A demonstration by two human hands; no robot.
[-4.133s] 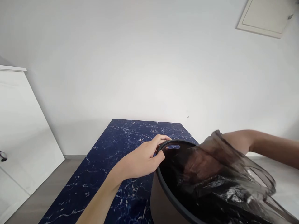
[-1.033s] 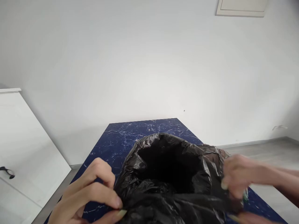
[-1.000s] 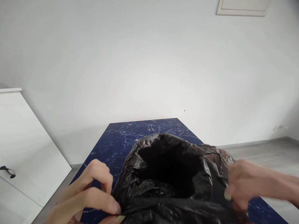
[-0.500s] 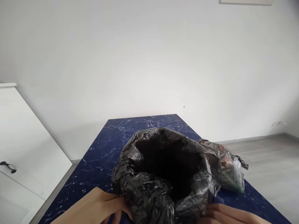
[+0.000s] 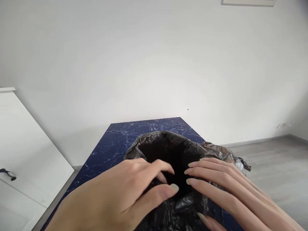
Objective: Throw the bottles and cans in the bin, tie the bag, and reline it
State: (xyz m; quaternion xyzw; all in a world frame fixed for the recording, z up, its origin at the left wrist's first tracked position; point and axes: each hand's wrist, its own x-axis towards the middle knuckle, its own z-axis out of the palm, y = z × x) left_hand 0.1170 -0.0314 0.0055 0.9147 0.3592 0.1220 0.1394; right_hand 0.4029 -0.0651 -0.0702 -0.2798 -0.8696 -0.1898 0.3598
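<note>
A black plastic garbage bag [image 5: 166, 137] is spread wide at the top, its edge folded outward in a round rim with a dark hollow inside. It stands on a dark blue marble-patterned table [image 5: 103, 147]. Across the left part of the opening is my left hand [image 5: 130, 189], thumb and fingers apart, fingertips reaching over the dark mouth. My right hand [image 5: 231, 186] lies over the right side of the rim, fingers stretched toward the middle. Whether either hand presses on the plastic is hard to tell. The bag's inside is too dark to make out.
Behind the right hand, a knotted see-through dark bag [image 5: 222, 150] with mixed contents lies at the table's right edge. To the left stands a white cabinet [image 5: 31, 154] with a black handle [image 5: 8, 174]. A pale wall [image 5: 144, 64] rises beyond the table; grey floor [image 5: 271, 157] shows at right.
Both hands have come up from the outer lower sides of the garbage bag to above its opening. They now cover much of the rim and the knotted bag.
</note>
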